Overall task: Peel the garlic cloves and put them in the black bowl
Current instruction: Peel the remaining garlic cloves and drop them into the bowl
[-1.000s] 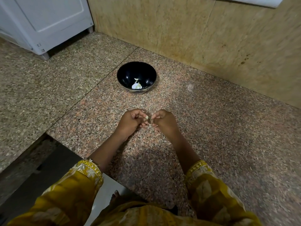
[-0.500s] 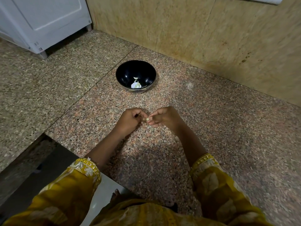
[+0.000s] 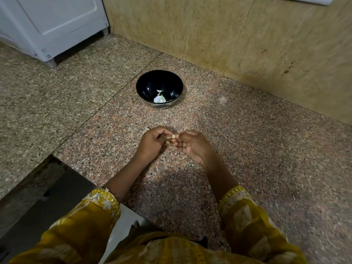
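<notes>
**A:** Eyes on the hands. The left hand point(image 3: 152, 144) is curled into a loose fist, thumb and forefinger nipping one end of a garlic clove point(image 3: 172, 137).

**B:** And the right hand point(image 3: 193, 147)?

**A:** It meets the left fingertip to fingertip. Its thumb and forefinger pinch the other end of the same clove, and the other fingers are loosely bent below.

**B:** So the clove's off the counter?

**A:** Yes, it's held up between the two hands, just above the speckled granite counter point(image 3: 257, 153). It's small and pale. Whether any skin is on it, I can't tell from here.

**B:** Anything lying near them?

**A:** A pale scrap point(image 3: 145, 129) peeks out on the counter just past the left hand's knuckles. Peel or clove, I can't say.

**B:** Where's the bowl?

**A:** The black bowl point(image 3: 146, 86) sits upright further back on the counter, well apart from the hands and near the wall. It's glossy inside. A few white pieces point(image 3: 159, 99) lie at the bottom, with one smaller bit point(image 3: 159, 90) a little higher up the inner side.

**B:** Peeled cloves?

**A:** Cloves or skins, I can't make out which.

**B:** And round about?

**A:** A beige tiled wall point(image 3: 238, 39) rises behind the bowl. A white appliance point(image 3: 53, 23) stands on little feet at the far left. A seam point(image 3: 114, 100) runs diagonally through the granite left of the bowl. Nearest us, the forearms come out of a mustard-yellow left sleeve point(image 3: 91, 212) and right sleeve point(image 3: 245, 216), both with embroidered cuffs.
</notes>
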